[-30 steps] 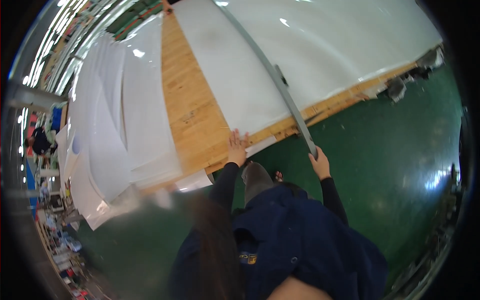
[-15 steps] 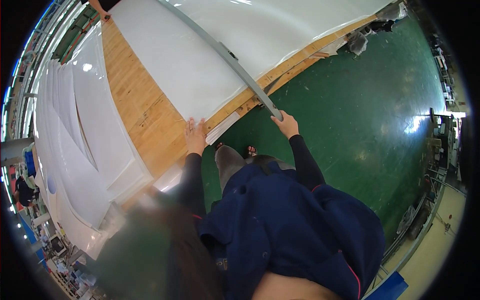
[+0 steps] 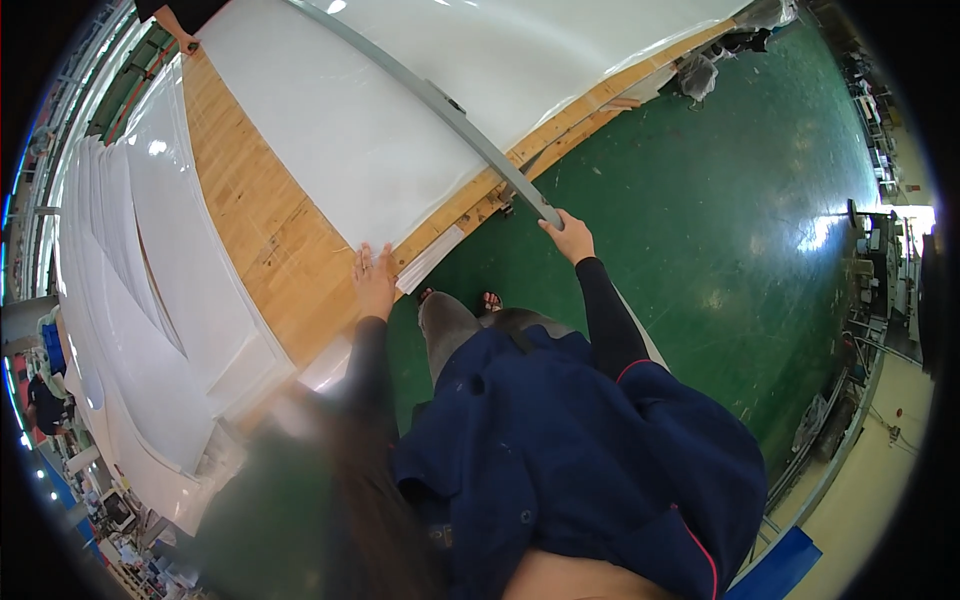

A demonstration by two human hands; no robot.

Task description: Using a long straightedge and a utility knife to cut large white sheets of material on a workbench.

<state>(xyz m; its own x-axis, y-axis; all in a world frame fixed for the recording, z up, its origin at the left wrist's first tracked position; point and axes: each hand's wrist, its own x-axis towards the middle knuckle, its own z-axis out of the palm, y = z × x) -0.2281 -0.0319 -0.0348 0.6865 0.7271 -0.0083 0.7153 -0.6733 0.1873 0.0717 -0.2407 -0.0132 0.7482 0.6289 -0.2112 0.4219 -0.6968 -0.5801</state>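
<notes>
A large white sheet (image 3: 320,110) lies on a wooden table (image 3: 250,215). My left hand (image 3: 374,280) rests with fingers spread on the sheet's near corner at the table edge. Across the sheet runs a long grey metal bar (image 3: 480,143), with a small dark fitting on its side; its near end juts past the table edge. My right hand (image 3: 570,238) is wrapped around that end. At the far left edge of the table, another person's hand (image 3: 188,45) touches the wood near the sheet's far corner.
Stacked translucent white sheets (image 3: 165,250) cover the table's left side. White strips (image 3: 430,262) stick out below the near edge, beside my left hand. A crumpled plastic bag (image 3: 698,78) hangs by the far right edge. Green floor (image 3: 690,240) stretches to the right.
The whole view has shifted a little. Against the table, the bar and my right hand appear slightly farther right. My left hand stays on the sheet's corner.
</notes>
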